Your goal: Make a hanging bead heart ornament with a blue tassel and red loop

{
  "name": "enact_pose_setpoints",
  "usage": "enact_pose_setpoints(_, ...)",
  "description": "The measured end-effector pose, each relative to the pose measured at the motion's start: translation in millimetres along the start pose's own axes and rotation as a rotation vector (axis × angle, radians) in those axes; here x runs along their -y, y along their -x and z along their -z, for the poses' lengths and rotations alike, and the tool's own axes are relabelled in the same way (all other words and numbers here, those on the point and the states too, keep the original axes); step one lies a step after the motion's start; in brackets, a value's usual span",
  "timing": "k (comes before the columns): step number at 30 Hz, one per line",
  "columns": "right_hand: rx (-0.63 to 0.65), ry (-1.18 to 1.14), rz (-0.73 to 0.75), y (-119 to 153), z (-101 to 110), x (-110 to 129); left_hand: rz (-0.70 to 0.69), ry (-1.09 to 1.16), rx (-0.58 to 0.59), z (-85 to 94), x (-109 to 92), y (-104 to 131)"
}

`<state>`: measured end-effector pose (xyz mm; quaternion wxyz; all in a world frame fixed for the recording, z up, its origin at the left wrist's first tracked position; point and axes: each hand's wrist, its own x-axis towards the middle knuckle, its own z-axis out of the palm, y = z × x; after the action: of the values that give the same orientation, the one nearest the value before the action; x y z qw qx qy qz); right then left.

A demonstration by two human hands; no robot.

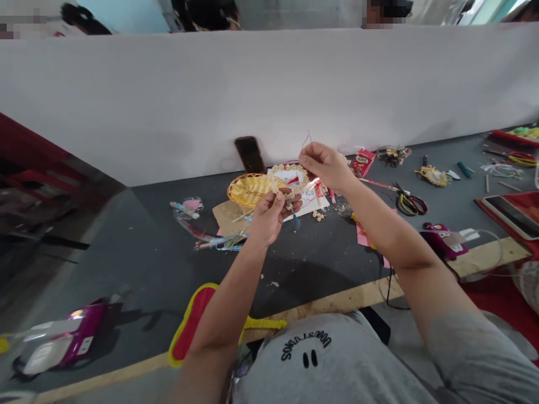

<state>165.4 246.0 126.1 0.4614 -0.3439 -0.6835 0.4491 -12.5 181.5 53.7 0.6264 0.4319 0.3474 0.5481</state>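
Observation:
Over the dark table, my left hand (268, 217) is closed on the lower end of a ring of pale beads (278, 174). From that end hangs a small blue tassel (297, 222). Up and to the right, my right hand (323, 163) pinches a thin red thread (307, 138) between thumb and fingertips, close to the ring's edge. Just behind the ring lies a yellow woven basket (241, 193), with white paper (314, 203) beneath the ring. A few loose pale beads (318, 215) rest on the table to the right.
A phone (250, 155) leans against the white partition (168, 106). Scissors (410, 203) and a red packet (362, 163) lie to the right. Purple devices (86, 331) sit left and right. A red and yellow paddle-shaped thing (197, 314) is under my left forearm.

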Motion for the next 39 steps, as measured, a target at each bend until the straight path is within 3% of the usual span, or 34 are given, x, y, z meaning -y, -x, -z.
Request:
enact_pose_setpoints(9, -0.204, 0.019, 0.141, 8.1, -29.0, -14.4, -0.072, 0.014, -0.093, -2.7, 1.1, 5.9)
enact_pose_setpoints(21, -0.355, 0.093, 0.199, 18.3, -36.9, -29.6, -0.043, 0.138, -0.010, -4.9, 6.5, 10.1)
enact_pose_setpoints(30, -0.386, 0.107, 0.142, 27.2, -49.7, -38.4, -0.085, 0.073, -0.132, -9.9, 22.3, 7.0)
enact_pose_setpoints(39, -0.399, 0.060, 0.210, 27.1, -52.3, -50.8, -0.084, 0.109, -0.138, -6.5, 24.6, 7.6)
